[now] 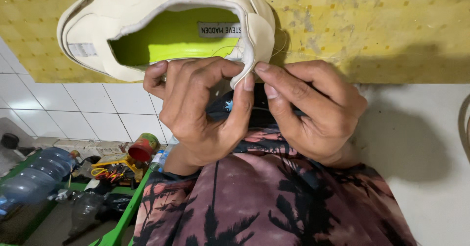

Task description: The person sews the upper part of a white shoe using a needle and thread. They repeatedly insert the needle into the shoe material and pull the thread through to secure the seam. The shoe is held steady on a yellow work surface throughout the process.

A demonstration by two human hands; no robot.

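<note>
Nearest, at 6 o'clock, both hands pinch the heel collar of a cream leather sneaker with lime-green insole (161,20) lying toward 12 o'clock on the yellow desk (382,25): left hand (200,111) and right hand (313,111) each keep a grip pressed on that soft, light, bendable edge.

Both hands gripped a cream shoe (147,11) with lime-green lining at its heel edge, left hand (200,113) and right hand (313,111) pinching just beside each other. It rested on a yellow mat (382,30). A red can (143,148) and clear bottle (36,177) sat lower left.
</note>
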